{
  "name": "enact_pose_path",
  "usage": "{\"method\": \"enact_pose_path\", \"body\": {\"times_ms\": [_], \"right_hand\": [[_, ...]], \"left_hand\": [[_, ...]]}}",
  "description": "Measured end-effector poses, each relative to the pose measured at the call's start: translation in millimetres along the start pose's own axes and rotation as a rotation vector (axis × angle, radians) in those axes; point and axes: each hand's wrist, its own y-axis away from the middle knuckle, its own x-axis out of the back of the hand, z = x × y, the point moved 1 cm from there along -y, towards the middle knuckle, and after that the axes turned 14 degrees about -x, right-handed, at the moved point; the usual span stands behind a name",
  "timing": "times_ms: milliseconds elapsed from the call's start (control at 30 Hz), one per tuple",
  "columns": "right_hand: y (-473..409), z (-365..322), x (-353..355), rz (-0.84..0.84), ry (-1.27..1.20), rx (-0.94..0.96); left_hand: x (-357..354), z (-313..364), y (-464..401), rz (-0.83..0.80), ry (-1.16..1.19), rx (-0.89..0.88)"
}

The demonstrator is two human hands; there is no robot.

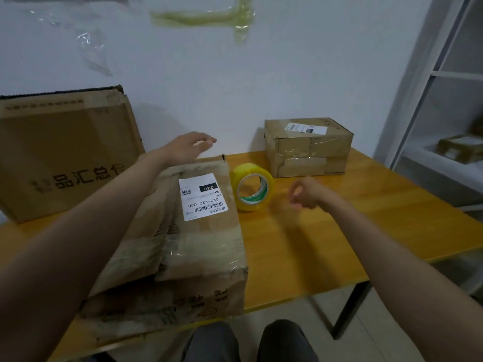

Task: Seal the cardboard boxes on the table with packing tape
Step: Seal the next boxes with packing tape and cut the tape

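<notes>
A worn cardboard box (198,246) with a white shipping label lies in front of me on the wooden table (326,236). My left hand (189,146) reaches over its far edge, fingers spread, holding nothing. A yellow roll of packing tape (252,188) leans on its side just right of the box. My right hand (309,193) hovers a little right of the roll, fingers curled and blurred, with nothing in them. A small taped box (308,147) sits at the back right. A large brown box (65,152) stands at the back left.
The table backs onto a white wall with strips of old tape (206,18) stuck on it. White shelving (444,105) holding another box stands at the right. My knees show below the table's near edge.
</notes>
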Motion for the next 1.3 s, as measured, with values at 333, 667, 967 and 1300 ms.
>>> {"method": "enact_pose_path", "body": {"times_ms": [333, 667, 967, 1300], "right_hand": [[28, -96, 16, -0.097, -0.689, 0.176], [17, -139, -2, -0.006, -0.496, 0.089], [16, -153, -6, 0.004, -0.334, 0.101], [18, -158, -11, -0.003, -0.265, 0.127]], "left_hand": [[-43, 8, -30, -0.026, 0.085, -0.064], [-44, -9, -27, 0.151, 0.403, 0.051], [-46, -10, -27, 0.174, 0.421, 0.051], [-47, -12, -28, 0.161, 0.395, 0.069]]}}
